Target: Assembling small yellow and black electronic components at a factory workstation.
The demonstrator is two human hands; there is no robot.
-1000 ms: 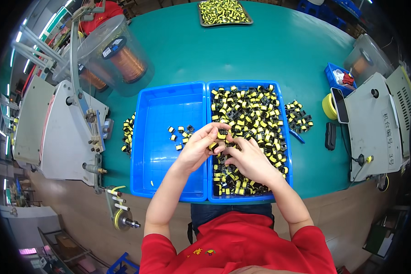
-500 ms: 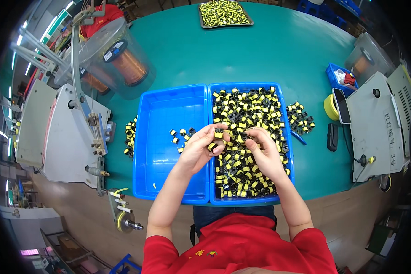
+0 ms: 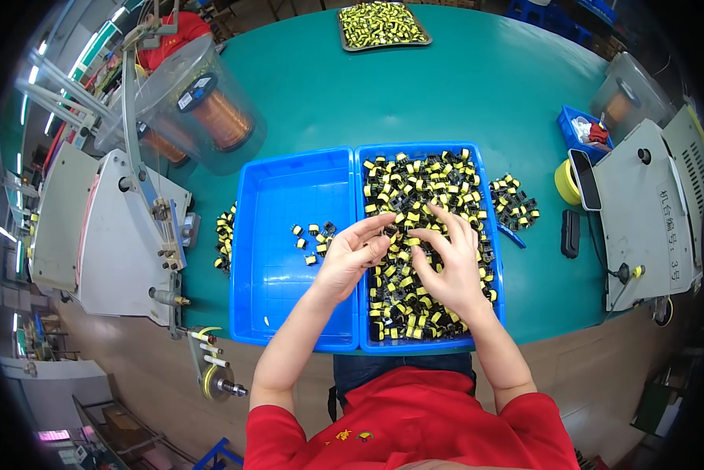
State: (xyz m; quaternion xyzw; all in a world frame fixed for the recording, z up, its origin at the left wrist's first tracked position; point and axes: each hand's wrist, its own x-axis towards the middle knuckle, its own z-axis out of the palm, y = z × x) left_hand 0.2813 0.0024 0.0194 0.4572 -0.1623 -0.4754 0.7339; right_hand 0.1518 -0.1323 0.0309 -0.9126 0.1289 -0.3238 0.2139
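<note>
Small black coil bobbins wrapped in yellow tape (image 3: 415,309) fill the right blue bin (image 3: 489,313). My left hand (image 3: 353,257) is over the inner wall between the two bins, its fingers curled and its thumb bent toward them. What lies between its fingertips is too small and covered to make out. Over the pile, my right hand (image 3: 452,262) is open, thumb and fingers apart, with nothing visible in it. Several taped bobbins (image 3: 313,229) lie loose in the left blue bin (image 3: 270,313), beside my left wrist.
More bobbins (image 3: 515,205) are heaped right of the bins, others (image 3: 225,239) to the left. A tray of yellow pieces (image 3: 383,27) stands at the far edge. Machines (image 3: 129,235) flank the green table (image 3: 321,94). A phone (image 3: 584,180) leans by the right machine (image 3: 642,227).
My left hand has turned, and the two bobbins seen in it before no longer show. The fingers of my right hand have spread apart from a pinch over the pile.
</note>
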